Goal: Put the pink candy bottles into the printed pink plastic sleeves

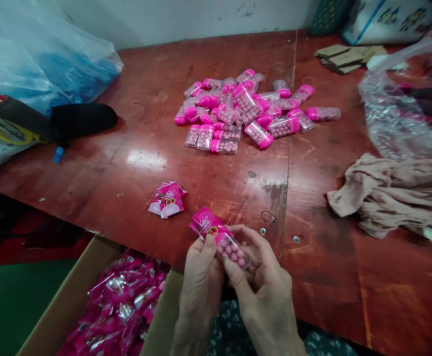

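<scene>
Obs., standing by bench. Both hands at near edge of the red-brown wooden table (126,163), close together. Left hand (201,282) closed w/ fingers pinching a pink printed paper label (207,223) and the capped end of a small clear plastic candy case filled w/ pink balls (233,250). Right hand (264,291) curled round the case's other end, fingertips on it; case tilted, held just above table edge.

Small stack of the same pink labels (168,199) lies on table, just left of hands. Heap of filled pink-capped cases (245,109) at centre-far, well apart. Crumpled beige cloth (394,195) to the right. Open cardboard box of pink wrapped packs (119,306) below table edge, left. Blue plastic bag (41,59) far left.
</scene>
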The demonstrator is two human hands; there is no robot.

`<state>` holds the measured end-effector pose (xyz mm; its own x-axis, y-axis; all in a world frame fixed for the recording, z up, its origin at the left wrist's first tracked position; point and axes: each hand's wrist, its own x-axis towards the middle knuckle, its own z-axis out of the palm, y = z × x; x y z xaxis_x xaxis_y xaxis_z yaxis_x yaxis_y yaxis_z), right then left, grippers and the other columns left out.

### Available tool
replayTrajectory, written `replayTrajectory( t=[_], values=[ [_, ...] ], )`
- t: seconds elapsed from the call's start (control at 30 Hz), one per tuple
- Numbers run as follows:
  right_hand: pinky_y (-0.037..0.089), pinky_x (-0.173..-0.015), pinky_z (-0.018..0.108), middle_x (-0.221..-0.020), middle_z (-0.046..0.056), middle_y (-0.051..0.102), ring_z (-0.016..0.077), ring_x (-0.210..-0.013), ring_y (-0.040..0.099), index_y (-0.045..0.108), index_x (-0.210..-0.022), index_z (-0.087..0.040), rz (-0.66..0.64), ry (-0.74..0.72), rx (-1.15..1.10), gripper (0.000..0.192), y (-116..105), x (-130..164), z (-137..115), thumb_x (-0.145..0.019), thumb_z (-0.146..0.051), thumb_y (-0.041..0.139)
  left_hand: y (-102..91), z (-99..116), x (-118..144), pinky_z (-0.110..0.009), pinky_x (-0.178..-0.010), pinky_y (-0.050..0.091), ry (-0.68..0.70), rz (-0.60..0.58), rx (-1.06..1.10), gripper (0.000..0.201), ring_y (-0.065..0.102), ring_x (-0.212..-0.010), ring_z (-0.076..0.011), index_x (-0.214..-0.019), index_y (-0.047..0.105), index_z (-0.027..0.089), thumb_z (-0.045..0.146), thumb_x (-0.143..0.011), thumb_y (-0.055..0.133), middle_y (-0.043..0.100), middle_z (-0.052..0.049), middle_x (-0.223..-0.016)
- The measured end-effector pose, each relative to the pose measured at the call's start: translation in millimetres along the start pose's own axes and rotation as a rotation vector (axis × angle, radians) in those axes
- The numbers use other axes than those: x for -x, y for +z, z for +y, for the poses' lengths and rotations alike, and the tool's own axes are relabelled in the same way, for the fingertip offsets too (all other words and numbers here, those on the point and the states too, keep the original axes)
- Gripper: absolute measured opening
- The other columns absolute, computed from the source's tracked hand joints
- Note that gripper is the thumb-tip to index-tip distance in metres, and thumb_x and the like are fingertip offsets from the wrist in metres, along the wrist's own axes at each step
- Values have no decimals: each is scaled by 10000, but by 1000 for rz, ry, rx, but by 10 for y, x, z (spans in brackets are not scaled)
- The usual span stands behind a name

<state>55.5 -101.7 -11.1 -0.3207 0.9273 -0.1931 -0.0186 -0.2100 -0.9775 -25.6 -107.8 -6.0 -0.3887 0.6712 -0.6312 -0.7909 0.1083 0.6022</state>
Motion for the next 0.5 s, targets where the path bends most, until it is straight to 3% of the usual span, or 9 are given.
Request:
replayTrajectory(
  t=[0.13, 0.33, 0.5],
  values=[
    [544, -852, 273, -1195, 53, 612, 182, -1029, 626, 418, -1259, -235, -43, -28, 55, 447, 5, 1, -1, -833, -154, 527, 35, 13, -24, -236, -562, 484, -21, 25, -28, 205, 527, -482, -94, -813, 669, 112, 296, -725, 656, 556, 15, -519],
    [570, -761, 251, -996, 58, 692, 176, -864, 686, 456, -1211, -204, 37, 8, 106, 384, -5, 8, -38, -835, -184, 533, 68, -38, -14, -220, -508, 461, -46, 77, -9, 146, 474, -418, -73, -653, 650, 117, 251, -671, 705, 526, 27, -455],
    [575, -683, 210, -1010, 40, 694, 156, -828, 691, 424, -1245, -220, 27, -9, 61, 437, 21, -7, -50, -825, -179, 536, 20, -21, 9, -190, -475, 424, -59, 21, 34, 241, 498, -466, -80, -748, 656, 114, 313, -640, 738, 553, 12, -533]
  ],
)
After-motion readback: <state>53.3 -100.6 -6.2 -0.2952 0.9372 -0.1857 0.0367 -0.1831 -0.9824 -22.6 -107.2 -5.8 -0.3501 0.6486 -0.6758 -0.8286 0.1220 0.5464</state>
